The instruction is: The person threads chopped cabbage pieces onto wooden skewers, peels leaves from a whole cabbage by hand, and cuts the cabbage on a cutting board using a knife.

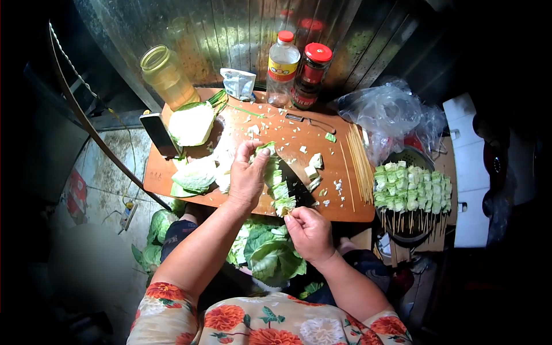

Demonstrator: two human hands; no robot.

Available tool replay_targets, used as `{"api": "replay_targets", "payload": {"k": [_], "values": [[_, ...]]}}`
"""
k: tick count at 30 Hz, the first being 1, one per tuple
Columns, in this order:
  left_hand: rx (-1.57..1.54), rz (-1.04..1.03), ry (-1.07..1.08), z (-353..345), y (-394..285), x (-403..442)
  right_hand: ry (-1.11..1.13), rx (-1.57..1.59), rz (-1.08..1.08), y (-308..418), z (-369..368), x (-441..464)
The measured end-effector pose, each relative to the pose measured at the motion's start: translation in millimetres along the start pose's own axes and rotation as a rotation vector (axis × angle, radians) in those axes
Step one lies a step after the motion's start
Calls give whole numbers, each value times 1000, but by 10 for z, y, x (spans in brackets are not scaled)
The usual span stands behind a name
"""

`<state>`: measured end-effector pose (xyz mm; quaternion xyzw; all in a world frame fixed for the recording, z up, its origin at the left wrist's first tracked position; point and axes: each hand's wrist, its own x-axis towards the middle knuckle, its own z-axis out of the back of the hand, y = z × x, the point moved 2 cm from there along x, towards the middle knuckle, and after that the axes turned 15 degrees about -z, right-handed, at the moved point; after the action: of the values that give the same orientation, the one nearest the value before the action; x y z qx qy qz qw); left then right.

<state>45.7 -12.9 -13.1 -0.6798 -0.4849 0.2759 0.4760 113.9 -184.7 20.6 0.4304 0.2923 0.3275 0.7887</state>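
Observation:
Between my hands is a skewer of folded cabbage pieces (279, 187), slanting over the wooden board (230, 123). My left hand (248, 175) is closed in a pinch at the upper end of the cabbage. Lower down, my right hand (311, 231) grips the skewer's bottom end between thumb and fingers. Beneath the skewer lies a dark, flat shape (298, 188) that looks like a knife blade; its handle is hidden. Cut cabbage chunks (313, 167) rest to its right. Cabbage leaves (195, 175) sit left of my left hand.
Bare bamboo skewers (359, 164) line the board's right side. Finished cabbage skewers (411, 187) lie across a pot beyond them. A clear bottle (283, 66), a dark jar (310, 75), a yellowish jar (171, 80) and a phone (160, 135) stand around the board. More cabbage (273, 256) is below its edge.

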Motion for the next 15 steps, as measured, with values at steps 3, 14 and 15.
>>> {"api": "replay_targets", "payload": {"k": [3, 14, 15], "values": [[95, -17, -70, 8, 95, -31, -10, -4, 4, 20, -75, -4], [282, -150, -120, -23, 218, -55, -54, -23, 3, 89, -165, 1], [277, -144, -127, -35, 194, -63, -57, -23, -3, 85, -172, 1]]}}
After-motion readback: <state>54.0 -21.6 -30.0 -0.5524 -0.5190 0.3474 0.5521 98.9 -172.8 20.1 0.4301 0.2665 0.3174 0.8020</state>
